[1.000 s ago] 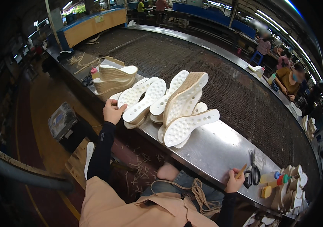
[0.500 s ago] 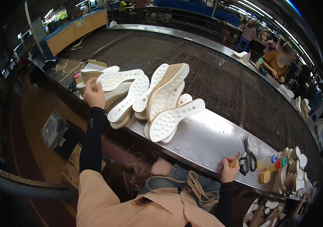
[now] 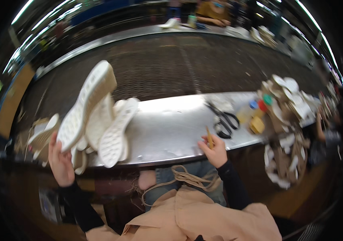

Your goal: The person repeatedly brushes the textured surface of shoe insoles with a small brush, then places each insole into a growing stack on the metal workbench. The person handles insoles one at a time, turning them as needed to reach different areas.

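Note:
My left hand (image 3: 62,162) grips the toe end of a white wedge shoe sole (image 3: 75,120), its heel tilted up and away. The studded white face shows, with a woven tan wedge side. Behind and beside it lie more wedge soles, one with a dimpled white face (image 3: 116,134) at the front of the pile. My right hand (image 3: 215,149) is closed round a thin yellowish-brown stick (image 3: 209,137), held just above the front edge of the metal table (image 3: 165,124). Black-handled scissors (image 3: 224,122) lie to its right.
Bottles with blue, red and green caps (image 3: 260,105) and a yellow block (image 3: 256,125) stand at right, by a heap of wedge soles (image 3: 290,96). A dark mesh belt (image 3: 151,64) runs behind the table. Across it sits a person (image 3: 213,14). Tan cord (image 3: 191,176) lies on my lap.
My view has swung to the right, with some blur. The sole in my left hand has come up from the pile, its heel raised. The stick stays in my right hand.

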Tool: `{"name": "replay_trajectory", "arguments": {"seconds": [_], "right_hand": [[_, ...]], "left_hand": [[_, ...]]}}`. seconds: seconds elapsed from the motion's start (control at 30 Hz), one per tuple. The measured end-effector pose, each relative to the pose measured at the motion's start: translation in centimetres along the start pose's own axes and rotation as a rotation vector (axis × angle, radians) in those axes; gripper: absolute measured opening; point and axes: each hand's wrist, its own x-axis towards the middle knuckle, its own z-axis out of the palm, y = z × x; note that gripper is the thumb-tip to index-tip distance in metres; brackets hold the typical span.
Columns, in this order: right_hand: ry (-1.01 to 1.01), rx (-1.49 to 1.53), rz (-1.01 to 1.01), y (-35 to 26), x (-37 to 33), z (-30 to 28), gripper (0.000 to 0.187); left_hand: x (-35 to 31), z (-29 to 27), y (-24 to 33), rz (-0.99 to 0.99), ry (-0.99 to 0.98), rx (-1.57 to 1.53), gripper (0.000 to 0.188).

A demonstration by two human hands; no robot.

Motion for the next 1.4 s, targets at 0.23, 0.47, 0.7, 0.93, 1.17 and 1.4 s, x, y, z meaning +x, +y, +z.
{"name": "replay_trajectory", "arguments": {"seconds": [0.23, 0.47, 0.7, 0.93, 1.17, 1.4], "right_hand": [[0.344, -0.205, 0.019, 0.6, 1.3, -12.3, 0.037], [0.226, -0.81, 0.274, 3.2, 4.3, -21.1, 0.017], [0.301, -0.763, 0.173, 1.1, 3.5, -20.9, 0.019], [-0.312, 0.093, 0.118, -0.4, 4.6, -10.5, 0.028], [-0.272, 0.308, 0.309, 0.2, 6.3, -5.0, 0.029], [-0.301, 0.24, 0.283, 0.9, 7.0, -3.6, 0.028]], "left_hand": [[-8.2, 9.9, -8.3, -0.579, -0.434, 0.08, 0.036], [-10.4, 10.4, -12.2, -0.75, -0.332, 0.03, 0.037], [-11.2, 10.5, -11.9, -0.139, -0.516, 0.807, 0.058], [-9.4, 13.3, -12.9, 0.293, -0.786, 0.808, 0.038], [-9.5, 13.3, -12.4, 0.262, -0.793, 0.764, 0.025], [-9.1, 13.3, -12.2, 0.217, -0.816, 0.763, 0.024]]}}
